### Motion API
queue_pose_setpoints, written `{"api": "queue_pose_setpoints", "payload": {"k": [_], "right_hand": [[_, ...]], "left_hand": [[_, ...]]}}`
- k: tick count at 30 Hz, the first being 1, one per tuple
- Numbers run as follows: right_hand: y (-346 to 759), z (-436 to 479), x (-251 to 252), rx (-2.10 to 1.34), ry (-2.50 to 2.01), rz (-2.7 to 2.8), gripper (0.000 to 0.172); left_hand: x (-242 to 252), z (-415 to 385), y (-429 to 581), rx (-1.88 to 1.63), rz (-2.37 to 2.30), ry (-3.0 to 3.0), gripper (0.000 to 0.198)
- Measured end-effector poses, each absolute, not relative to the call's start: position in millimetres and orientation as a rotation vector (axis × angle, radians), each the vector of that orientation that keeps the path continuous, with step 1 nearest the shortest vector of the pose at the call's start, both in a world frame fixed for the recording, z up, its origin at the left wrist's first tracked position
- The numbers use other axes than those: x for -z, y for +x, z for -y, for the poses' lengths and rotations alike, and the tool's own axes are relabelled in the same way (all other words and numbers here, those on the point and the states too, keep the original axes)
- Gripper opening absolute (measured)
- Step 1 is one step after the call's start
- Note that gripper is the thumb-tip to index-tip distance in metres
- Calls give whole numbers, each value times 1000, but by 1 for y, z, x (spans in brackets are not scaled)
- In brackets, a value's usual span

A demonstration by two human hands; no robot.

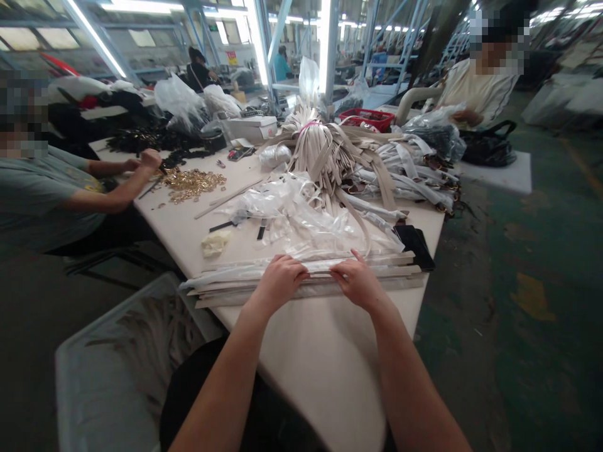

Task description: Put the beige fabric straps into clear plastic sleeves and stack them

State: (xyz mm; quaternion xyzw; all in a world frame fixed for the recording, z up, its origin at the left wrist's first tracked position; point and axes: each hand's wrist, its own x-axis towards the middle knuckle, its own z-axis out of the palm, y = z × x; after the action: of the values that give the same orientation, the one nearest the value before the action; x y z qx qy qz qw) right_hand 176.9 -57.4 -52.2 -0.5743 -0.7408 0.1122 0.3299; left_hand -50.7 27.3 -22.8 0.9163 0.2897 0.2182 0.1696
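The left hand (279,284) and right hand (358,282) lay flat, fingers apart, on the stack of plastic-sleeved straps (226,282), whose long axis ran crosswise beneath both.

Both arms are just reaching straight out here: left forearm (219,383) comes in from about 7 o'clock, right forearm (414,383) from about 5. Left hand (279,282) sits around 11, right hand (358,282) around 1, both palm-down and near each other, not touching. Right index finger (357,256) is kinda lifted.
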Motion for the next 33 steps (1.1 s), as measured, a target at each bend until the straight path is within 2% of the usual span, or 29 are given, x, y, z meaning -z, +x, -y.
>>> {"api": "queue_pose_setpoints", "payload": {"k": [18,23,26,30,33], "right_hand": [[178,56,56,-217,-1529,1880,11],[178,54,57,-215,-1510,1876,13],[181,55,58,-254,-1531,1850,12],[185,59,58,-333,-1516,1878,12],[179,59,56,-386,-1475,1909,13]], "left_hand": [[23,-28,-38,-589,-878,2659,8],[22,-29,-39,-437,-911,2751,15],[21,-29,-44,-411,-995,2752,10],[20,-25,-50,-191,-1186,2813,25],[20,-22,-47,27,-1233,2874,13]]}}
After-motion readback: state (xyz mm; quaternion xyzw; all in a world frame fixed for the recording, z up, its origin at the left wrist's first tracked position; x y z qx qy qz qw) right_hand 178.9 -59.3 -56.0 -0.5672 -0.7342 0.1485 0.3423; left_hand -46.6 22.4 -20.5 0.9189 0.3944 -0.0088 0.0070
